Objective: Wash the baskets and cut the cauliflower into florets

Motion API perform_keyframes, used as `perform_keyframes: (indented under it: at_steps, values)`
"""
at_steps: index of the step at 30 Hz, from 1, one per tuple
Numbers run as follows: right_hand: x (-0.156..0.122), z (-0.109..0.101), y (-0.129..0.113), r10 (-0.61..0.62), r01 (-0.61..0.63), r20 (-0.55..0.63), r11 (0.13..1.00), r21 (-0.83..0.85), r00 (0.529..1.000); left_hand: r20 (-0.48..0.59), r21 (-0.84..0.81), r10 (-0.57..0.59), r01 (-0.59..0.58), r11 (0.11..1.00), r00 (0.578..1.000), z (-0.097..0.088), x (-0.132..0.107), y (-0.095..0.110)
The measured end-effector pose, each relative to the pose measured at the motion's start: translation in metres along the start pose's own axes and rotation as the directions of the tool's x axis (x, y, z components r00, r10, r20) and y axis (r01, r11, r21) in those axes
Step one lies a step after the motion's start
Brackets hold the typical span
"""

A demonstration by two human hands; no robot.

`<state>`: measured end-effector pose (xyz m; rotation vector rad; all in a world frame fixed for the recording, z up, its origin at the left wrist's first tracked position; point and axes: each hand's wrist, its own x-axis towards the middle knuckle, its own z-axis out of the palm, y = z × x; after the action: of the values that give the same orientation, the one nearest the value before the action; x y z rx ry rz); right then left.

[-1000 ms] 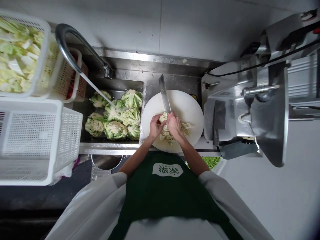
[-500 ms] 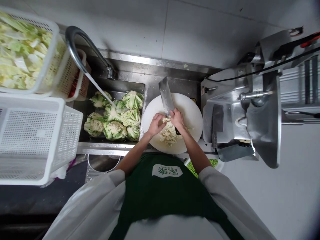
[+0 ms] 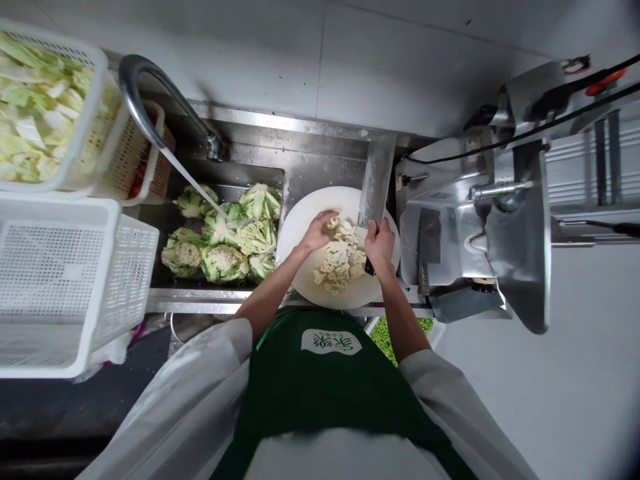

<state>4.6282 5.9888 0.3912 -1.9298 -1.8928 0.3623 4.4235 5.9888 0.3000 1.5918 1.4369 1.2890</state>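
Note:
A round white cutting board (image 3: pixel 310 210) lies on the steel counter, bearing a heap of cut cauliflower pieces (image 3: pixel 340 261). My right hand (image 3: pixel 380 245) is closed around the handle of a cleaver (image 3: pixel 375 179), whose broad blade points away from me at the board's right edge. My left hand (image 3: pixel 318 231) rests on the far left side of the cauliflower heap with its fingers curled on a piece.
Left of the board, a sink (image 3: pixel 220 290) holds several whole cauliflower heads (image 3: pixel 225 233) under a running tap (image 3: pixel 145 87). White baskets (image 3: pixel 65 280) stand at the left, one with chopped cabbage (image 3: pixel 35 107). A steel slicing machine (image 3: pixel 480 220) stands to the right.
My right hand has moved the cleaver from the middle of the board to its right side, the blade turned flat. The left hand stayed on the cauliflower, which now lies more spread out.

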Motion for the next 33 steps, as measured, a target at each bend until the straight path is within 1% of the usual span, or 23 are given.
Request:
perform_keyframes:
  at_steps: [3, 4, 6, 8, 12, 16, 20, 23, 27, 33]
  values:
    - [-0.009, -0.004, 0.01, 0.024, -0.024, 0.005, 0.999, -0.031, 1.0, -0.092, 0.155, 0.022, -0.008, 0.988, 0.995, 0.01, 0.014, 0.002]
    - [-0.012, -0.005, 0.012, 0.03, -0.03, 0.007, 0.999, -0.032, 1.0, -0.094, 0.202, 0.018, 0.001, 0.979, 0.995, 0.015, 0.016, 0.003]
    - [-0.016, -0.004, 0.012, 0.04, -0.039, 0.023, 0.999, -0.032, 0.999, -0.049, 0.243, 0.0, 0.012, 0.97, 0.999, 0.023, 0.015, 0.004]
    - [-0.019, -0.002, 0.01, 0.039, -0.037, 0.065, 0.999, -0.034, 0.997, -0.026, 0.233, -0.025, 0.031, 0.972, 0.999, 0.03, 0.011, 0.006]
    - [-0.025, 0.003, 0.003, 0.01, -0.006, 0.144, 1.0, -0.028, 0.99, -0.046, 0.21, -0.046, 0.054, 0.976, 0.998, 0.036, 0.001, 0.011]
    - [-0.029, 0.009, -0.004, 0.013, -0.01, 0.132, 1.0, -0.024, 0.991, -0.051, 0.203, -0.081, 0.09, 0.975, 0.995, 0.038, -0.005, 0.02]
    - [-0.027, 0.012, -0.014, 0.007, -0.005, 0.141, 1.0, -0.01, 0.99, -0.037, 0.203, -0.112, 0.118, 0.972, 0.993, 0.039, -0.006, 0.024]
    - [-0.025, 0.012, -0.024, 0.025, -0.018, 0.183, 0.999, -0.036, 0.983, -0.037, 0.203, -0.125, 0.13, 0.97, 0.991, 0.039, -0.005, 0.023]
    - [-0.025, 0.018, -0.032, 0.076, -0.053, 0.248, 0.994, -0.098, 0.966, -0.021, 0.21, -0.109, 0.111, 0.971, 0.994, 0.038, -0.003, 0.018]
    - [-0.018, 0.039, -0.03, 0.103, -0.064, 0.241, 0.984, -0.165, 0.965, -0.007, 0.235, -0.099, 0.098, 0.967, 0.995, 0.039, 0.001, 0.013]
